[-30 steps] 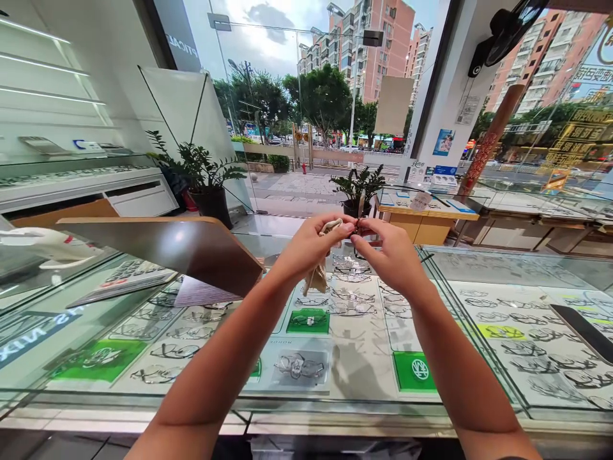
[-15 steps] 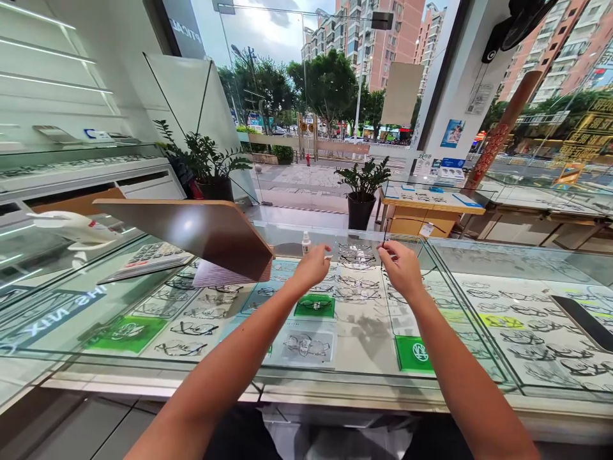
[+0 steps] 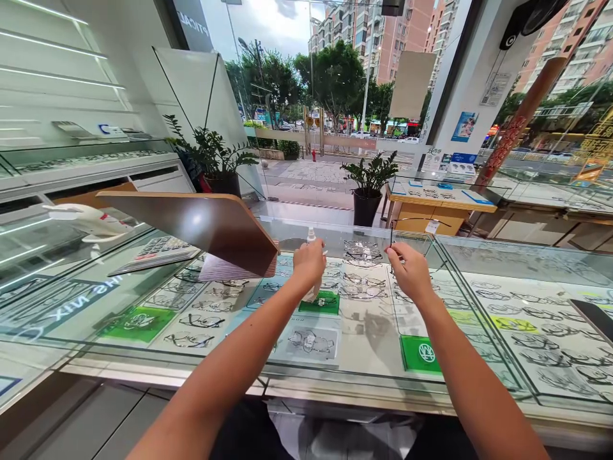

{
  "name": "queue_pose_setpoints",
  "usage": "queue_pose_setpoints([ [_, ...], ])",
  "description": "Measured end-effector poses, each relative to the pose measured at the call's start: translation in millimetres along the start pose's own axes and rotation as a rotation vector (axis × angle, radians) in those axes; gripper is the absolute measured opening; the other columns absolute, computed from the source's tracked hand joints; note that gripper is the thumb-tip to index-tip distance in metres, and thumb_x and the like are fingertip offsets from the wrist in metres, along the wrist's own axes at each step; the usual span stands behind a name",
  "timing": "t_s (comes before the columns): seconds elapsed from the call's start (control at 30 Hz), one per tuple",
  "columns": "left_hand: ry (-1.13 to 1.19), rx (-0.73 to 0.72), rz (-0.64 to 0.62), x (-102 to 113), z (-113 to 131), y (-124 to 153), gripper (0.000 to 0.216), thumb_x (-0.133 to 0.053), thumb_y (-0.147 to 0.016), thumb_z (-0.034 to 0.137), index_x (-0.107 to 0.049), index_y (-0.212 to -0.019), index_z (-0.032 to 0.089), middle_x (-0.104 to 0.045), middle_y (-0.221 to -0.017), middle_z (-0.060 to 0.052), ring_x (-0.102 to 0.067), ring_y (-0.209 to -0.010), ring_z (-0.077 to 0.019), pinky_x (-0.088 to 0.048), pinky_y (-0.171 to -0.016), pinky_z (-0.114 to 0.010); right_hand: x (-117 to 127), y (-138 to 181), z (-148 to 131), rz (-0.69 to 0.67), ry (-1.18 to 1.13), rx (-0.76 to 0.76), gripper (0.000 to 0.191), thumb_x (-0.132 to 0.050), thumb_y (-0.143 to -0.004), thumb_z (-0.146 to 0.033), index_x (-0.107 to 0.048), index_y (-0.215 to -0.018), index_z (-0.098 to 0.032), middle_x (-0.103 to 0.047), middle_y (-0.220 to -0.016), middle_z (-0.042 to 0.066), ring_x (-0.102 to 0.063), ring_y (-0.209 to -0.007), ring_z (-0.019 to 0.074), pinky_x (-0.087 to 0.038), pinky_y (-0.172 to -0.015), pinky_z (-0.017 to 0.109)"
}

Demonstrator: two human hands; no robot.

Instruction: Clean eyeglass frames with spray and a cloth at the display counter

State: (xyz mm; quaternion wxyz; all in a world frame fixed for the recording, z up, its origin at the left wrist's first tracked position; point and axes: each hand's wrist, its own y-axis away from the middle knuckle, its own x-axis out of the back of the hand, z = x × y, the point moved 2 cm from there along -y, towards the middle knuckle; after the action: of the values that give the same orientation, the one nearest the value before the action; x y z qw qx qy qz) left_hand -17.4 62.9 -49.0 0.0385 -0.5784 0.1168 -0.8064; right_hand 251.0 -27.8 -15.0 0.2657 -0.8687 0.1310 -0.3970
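My left hand (image 3: 310,260) is closed over the glass counter (image 3: 364,377), gripping a beige cloth (image 3: 313,294) that hangs below the fingers. It sits right beside a small clear spray bottle (image 3: 311,235) standing on the glass. My right hand (image 3: 407,269) is a little to the right, pinching the temple of thin black-rimmed glasses (image 3: 416,222) with a white tag (image 3: 432,227). The glasses stick out to the right above the counter. Rows of spectacle frames (image 3: 357,287) lie in the case under both hands.
A brown tilted mirror board (image 3: 201,223) stands on the counter at left, with a calculator (image 3: 156,251) and a white model plane (image 3: 89,220) beyond it. Two potted plants (image 3: 368,185) stand by the glass shopfront. A dark phone (image 3: 594,316) lies at far right.
Both hands came down from held-up height, where they worked the cloth on the glasses together, and moved apart over the counter. The left hand with the cloth now sits by the spray bottle.
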Motion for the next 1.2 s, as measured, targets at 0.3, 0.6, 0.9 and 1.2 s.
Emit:
queue_pose_setpoints([
  [0.3,0.506,0.183,0.318,-14,-35,-30,0.057,-0.071,-0.093,0.036,-0.044,-0.139,0.018,-0.047,-0.155,-0.023,-0.044,-0.148,-0.0358,-0.040,-0.118,-0.045,-5,0,-3,-0.020,-0.045,0.026,0.040,-0.043,-0.108,-0.045,-0.076,-0.108,-0.021,-0.080,-0.109,0.011,-0.070,-0.096,0.0268,-0.050,-0.086,0.037],
  [0.6,0.813,0.131,0.173,-34,-54,-49,0.012,-0.067,-0.090,0.030,-0.057,-0.092,0.024,-0.060,-0.086,-0.002,-0.058,-0.083,-0.0209,-0.047,-0.079,-0.033,-10,1,-2,-0.017,-0.106,0.046,0.039,-0.044,-0.109,-0.045,-0.074,-0.104,-0.021,-0.079,-0.108,0.010,-0.069,-0.096,0.0266,-0.049,-0.087,0.038],
  [0.9,1.245,-0.022,0.007,2,-2,-19,0.044,-0.059,-0.087,0.065,-0.055,-0.080,0.022,-0.050,-0.070,0.001,-0.048,-0.060,-0.0137,-0.045,-0.060,-0.029,-15,7,-13,-0.049,-0.364,0.008,0.036,-0.049,-0.108,-0.049,-0.073,-0.101,-0.023,-0.077,-0.109,0.010,-0.071,-0.097,0.0269,-0.053,-0.084,0.038],
  [1.2,1.657,-0.062,-0.457,16,42,24,0.076,-0.043,-0.086,0.092,-0.044,-0.056,0.023,-0.031,-0.050,0.005,-0.030,-0.045,-0.0107,-0.027,-0.046,-0.027,-24,17,-34,-0.233,-0.611,-0.051,0.038,-0.053,-0.108,-0.054,-0.071,-0.099,-0.022,-0.072,-0.104,0.007,-0.069,-0.093,0.0224,-0.051,-0.082,0.035],
])
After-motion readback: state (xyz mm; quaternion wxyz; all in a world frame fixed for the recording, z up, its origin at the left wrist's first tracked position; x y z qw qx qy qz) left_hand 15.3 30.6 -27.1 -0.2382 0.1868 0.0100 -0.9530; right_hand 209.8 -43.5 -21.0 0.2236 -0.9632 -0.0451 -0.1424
